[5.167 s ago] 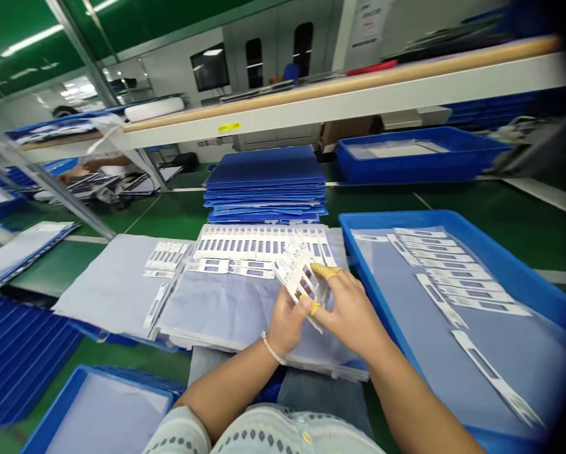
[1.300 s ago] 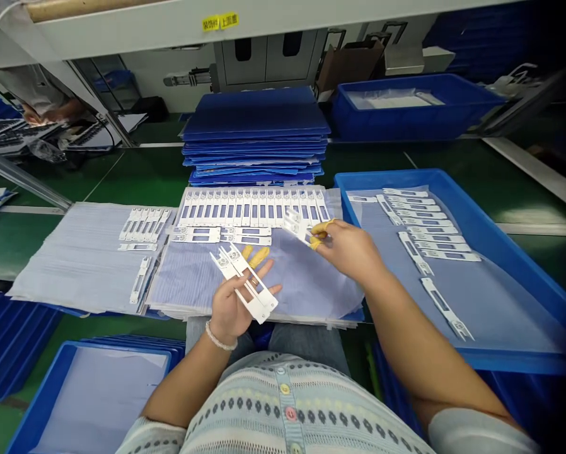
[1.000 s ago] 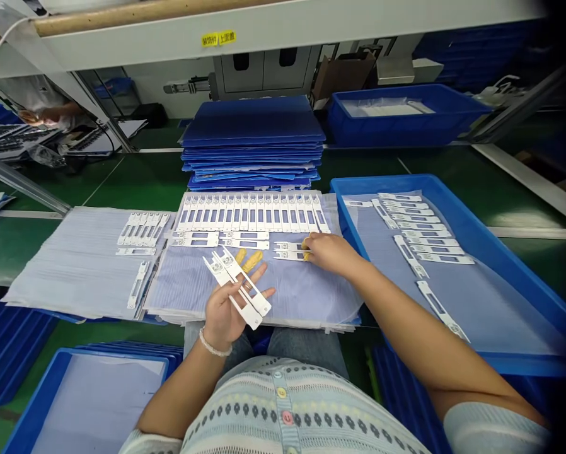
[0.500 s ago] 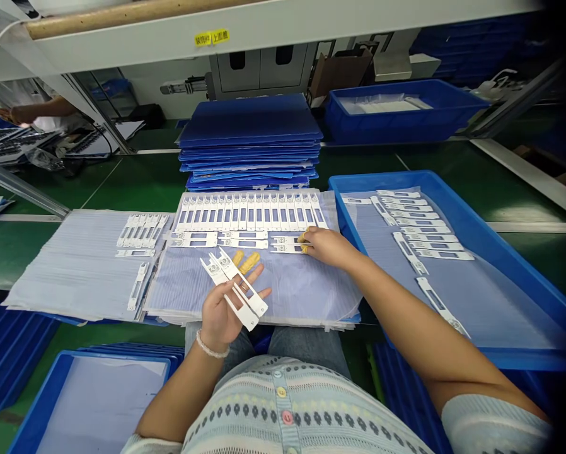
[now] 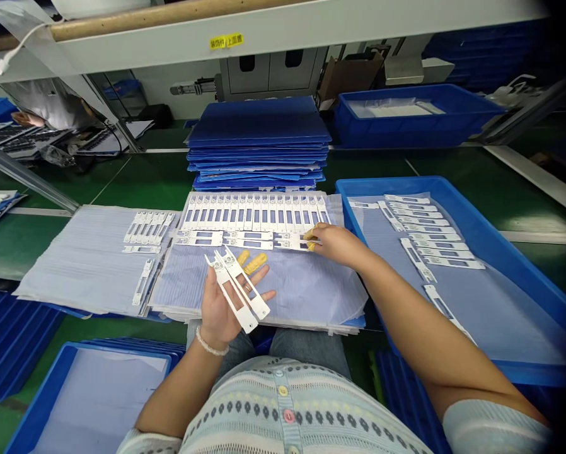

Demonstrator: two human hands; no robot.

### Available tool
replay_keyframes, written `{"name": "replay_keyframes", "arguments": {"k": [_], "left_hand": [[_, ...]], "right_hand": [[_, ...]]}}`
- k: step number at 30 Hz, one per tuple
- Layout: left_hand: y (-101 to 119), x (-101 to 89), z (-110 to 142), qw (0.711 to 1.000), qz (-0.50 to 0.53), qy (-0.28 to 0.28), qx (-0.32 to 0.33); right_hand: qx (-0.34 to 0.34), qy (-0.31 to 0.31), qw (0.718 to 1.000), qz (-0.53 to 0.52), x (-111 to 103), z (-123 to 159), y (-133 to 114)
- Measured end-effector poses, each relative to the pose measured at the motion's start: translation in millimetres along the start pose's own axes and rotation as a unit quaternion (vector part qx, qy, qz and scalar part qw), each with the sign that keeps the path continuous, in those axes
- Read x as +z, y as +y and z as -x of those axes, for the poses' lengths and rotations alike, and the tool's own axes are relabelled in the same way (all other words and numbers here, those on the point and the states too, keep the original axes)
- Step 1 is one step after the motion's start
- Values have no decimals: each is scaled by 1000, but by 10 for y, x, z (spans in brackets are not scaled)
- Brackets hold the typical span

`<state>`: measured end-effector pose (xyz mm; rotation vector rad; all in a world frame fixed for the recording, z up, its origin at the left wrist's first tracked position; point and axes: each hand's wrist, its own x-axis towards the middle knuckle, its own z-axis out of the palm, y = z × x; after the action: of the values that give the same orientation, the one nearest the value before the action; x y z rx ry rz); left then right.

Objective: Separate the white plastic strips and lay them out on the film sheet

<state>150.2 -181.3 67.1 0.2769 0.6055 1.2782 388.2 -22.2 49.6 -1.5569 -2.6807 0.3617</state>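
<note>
white slotted frames: one long row laid, a shorter line below it part-formed, two frames off the paper

landmark: middle paper stack (image 5: 292, 290), to which all places below refer.

item, laid: long row (image 5: 249, 217) of upright frames, side by side along the far edge of the stack, spanning most of its width. by the look of it, the fullest portion.

item, laid: two sideways pairs (image 5: 200, 241), end to end just below the row, on the left and centre of the stack.

item, in placement: third sideways pair (image 5: 290, 244), on the right part of the stack, in line with the others. right hand (image 5: 340, 243), yellow-covered fingertips, thumb and finger pinching the pair's right ends.

item, not laid: two loose frames (image 5: 246, 320), held above the near edge of the stack. left hand (image 5: 217, 312), palm up, fingers spread beneath them, bearing rather than clenching.

item, apart: frames in the tray (image 5: 474, 263), inside the blue tray (image 5: 391, 183), right of the stack; mostly a slanting column, with a few strays.

item, apart: smaller group (image 5: 145, 234), on the left paper stack (image 5: 75, 252), beside the landmark.

item, backing: blue sheets (image 5: 259, 123), piled beyond the stack.
</note>
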Motion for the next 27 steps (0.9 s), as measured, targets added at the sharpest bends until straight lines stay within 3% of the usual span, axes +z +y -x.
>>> {"name": "replay_keyframes", "arguments": {"k": [5, 11, 24, 27], "left_hand": [[-6, 9, -4, 1000, 1, 3, 1], [1, 9, 6, 1000, 8, 16, 9], [-18, -47, -9, 998, 16, -63, 13], [9, -10, -5, 996, 9, -83, 10]], "right_hand": [[8, 39, 999, -18, -88, -17, 13], [-3, -11, 1000, -12, 172, -131, 123], [13, -10, 1000, -17, 279, -132, 142], [14, 23, 1000, -4, 247, -49, 73]]}}
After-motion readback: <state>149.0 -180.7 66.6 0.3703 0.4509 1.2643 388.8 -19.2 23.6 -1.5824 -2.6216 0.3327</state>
